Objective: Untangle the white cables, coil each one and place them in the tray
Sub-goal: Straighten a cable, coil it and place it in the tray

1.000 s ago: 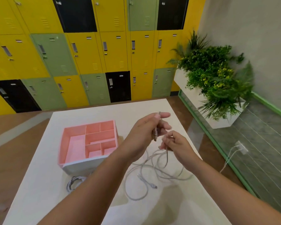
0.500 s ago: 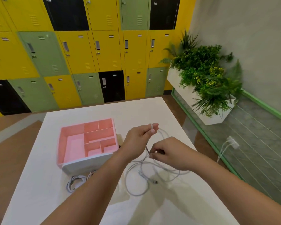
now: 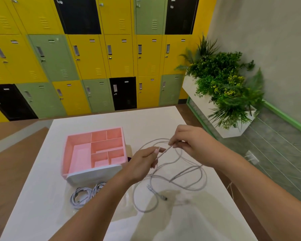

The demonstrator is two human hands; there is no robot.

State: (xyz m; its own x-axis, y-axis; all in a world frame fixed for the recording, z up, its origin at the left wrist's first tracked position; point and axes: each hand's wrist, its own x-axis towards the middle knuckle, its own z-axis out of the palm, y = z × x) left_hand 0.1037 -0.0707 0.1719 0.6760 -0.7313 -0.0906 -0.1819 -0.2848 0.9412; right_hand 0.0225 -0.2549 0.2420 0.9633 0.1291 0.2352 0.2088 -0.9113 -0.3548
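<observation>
Untangling step: left hand (image 3: 142, 160) & right hand (image 3: 193, 143) each pinch one white cable (image 3: 163, 152), a short stretch taut btwn them, the rest looped on the white table (image 3: 42, 197) at 4 o'clock of the pink tray (image 3: 94, 174). Next move prob. needs the loops teased apart before coiling. Coiled bundles (image 3: 82, 197) at the tray's 6 o'clock; lockers (image 3: 94, 58) at 12, planter (image 3: 224, 87) at 2

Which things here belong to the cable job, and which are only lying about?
For the job: loose cable, pinched by the left hand and right hand; coiled cables on the table in front of the tray; the tray itself.

Just around: lockers; plants.
</observation>
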